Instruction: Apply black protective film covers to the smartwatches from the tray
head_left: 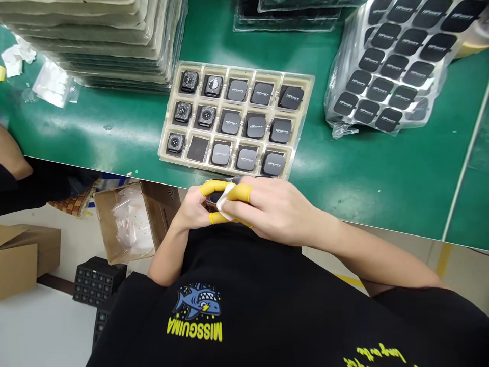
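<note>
A glossy green surface (355,173) spans the upper part of the frame, with white light smeared across its left side. Below its edge, at lower left, I see a pale floor (74,232), a brown cardboard box (159,209) with crinkled clear plastic bags inside, and a ridged black block (92,280) with a grid of square cells. Another person's bare arm (13,153) enters at the left edge.

At the centre of the frame, just below the tray, my left hand (194,206) has a narrow grip on a small dark object (214,198), mostly hidden by fingers. My right hand's (277,211) grip is closed on a soft, folded white cloth (227,199), pressed against that object. Thin yellow rubber finger covers (240,192) sleeve several fingertips.

The cream moulded-plastic tray (310,82) at upper centre has three rows of square cells: rounded black watch bodies (207,116) sit to the left, and matte black squares lettered "HiFuture" (255,126) to the right. A tall, wavy-edged stack of pale plastic trays (126,35) fills the upper left; at upper right, more lettered squares line a crinkly stack in clear plastic (382,89).
</note>
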### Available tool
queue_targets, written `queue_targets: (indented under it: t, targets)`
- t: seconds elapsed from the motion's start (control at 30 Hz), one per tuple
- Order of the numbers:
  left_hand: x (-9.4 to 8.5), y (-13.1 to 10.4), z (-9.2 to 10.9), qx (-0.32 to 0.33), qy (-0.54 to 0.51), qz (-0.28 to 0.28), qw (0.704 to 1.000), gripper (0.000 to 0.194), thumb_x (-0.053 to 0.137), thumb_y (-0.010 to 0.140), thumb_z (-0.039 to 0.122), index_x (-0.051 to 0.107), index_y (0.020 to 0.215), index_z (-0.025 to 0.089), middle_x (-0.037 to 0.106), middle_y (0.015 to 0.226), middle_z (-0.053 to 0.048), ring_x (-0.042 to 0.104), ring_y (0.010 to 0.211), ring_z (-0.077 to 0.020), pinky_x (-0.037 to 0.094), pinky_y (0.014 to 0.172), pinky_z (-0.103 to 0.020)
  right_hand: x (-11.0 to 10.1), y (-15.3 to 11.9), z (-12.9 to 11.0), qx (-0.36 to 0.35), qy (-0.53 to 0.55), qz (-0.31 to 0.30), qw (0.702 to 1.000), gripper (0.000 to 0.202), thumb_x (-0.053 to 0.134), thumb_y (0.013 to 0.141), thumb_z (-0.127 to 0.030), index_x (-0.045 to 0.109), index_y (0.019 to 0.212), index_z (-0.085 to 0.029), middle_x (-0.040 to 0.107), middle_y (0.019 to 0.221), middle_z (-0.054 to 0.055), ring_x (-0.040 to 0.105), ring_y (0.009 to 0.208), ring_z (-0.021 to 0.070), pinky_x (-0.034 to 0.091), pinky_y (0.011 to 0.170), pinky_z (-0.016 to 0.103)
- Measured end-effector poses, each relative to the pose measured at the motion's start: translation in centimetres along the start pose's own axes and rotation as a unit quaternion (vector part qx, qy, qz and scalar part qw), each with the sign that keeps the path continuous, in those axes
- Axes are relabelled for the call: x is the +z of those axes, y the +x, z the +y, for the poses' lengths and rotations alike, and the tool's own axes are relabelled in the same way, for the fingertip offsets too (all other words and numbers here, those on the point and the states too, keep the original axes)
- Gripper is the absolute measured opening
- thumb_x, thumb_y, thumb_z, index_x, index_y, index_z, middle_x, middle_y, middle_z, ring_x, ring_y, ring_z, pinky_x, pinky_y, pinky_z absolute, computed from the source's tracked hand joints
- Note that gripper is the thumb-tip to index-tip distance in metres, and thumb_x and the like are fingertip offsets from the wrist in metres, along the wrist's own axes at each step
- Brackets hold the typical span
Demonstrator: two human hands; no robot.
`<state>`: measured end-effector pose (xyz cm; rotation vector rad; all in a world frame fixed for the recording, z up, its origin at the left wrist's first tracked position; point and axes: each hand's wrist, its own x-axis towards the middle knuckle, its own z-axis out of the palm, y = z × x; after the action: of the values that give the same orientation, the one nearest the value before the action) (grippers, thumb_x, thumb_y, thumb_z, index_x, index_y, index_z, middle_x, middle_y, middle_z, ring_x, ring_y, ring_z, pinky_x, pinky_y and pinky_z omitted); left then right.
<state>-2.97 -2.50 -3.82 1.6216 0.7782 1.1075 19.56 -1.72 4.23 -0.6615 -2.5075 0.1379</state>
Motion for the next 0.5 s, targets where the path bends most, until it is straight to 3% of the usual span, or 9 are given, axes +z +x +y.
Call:
queue_targets:
  t: [0.13,0.27,0.33,0.5]
  targets:
    - [0.6,-0.4,0.1,-0.040,-0.054,0.036,0.997,0.066,0.103,0.073,0.057,0.081,0.123,0.019,0.082,0.091,-0.001,0.075,0.066,-0.0116,0.064,0.059,-0.018,0.5,-0.4,1.5,0.030,-0.099,0.012,0.995,0.028,0.052,0.112,-0.011,0.076,0.100,-0.018,0.068,0.086,0.006,0.055,0.080,0.0199,0.036,0.067,0.034]
    - [0.3,-0.9,0.1,-0.050,-0.043,0.051,0.997,0.070,0.103,0.073,0.054,0.080,0.128,0.018,0.084,0.116,-0.009,0.084,0.086,-0.0183,0.071,0.067,-0.024,-1.5,-1.8,2.9,0.072,-0.069,0.064,0.993,0.009,0.068,0.106,-0.013,0.074,0.110,-0.017,0.073,0.096,0.009,0.062,0.084,0.0208,0.043,0.067,0.033]
    - [0.0,-0.9,0.0,-0.039,-0.036,0.047,0.998,0.071,0.104,0.072,0.053,0.079,0.129,0.018,0.084,0.121,-0.011,0.086,0.093,-0.0208,0.073,0.071,-0.026,-2.8,-2.2,2.6,0.090,-0.042,0.080,0.992,0.011,0.074,0.103,-0.013,0.073,0.113,-0.018,0.074,0.097,0.008,0.063,0.084,0.0203,0.046,0.066,0.032]
    - [-0.4,-0.2,0.1,-0.023,-0.038,0.014,0.999,0.070,0.102,0.074,0.057,0.081,0.129,0.019,0.086,0.118,-0.012,0.088,0.099,-0.0244,0.074,0.079,-0.027,-3.3,-1.3,0.4,0.016,0.006,-0.006,1.000,0.016,0.061,0.109,-0.012,0.075,0.107,-0.019,0.074,0.086,0.004,0.058,0.074,0.0183,0.043,0.064,0.032]
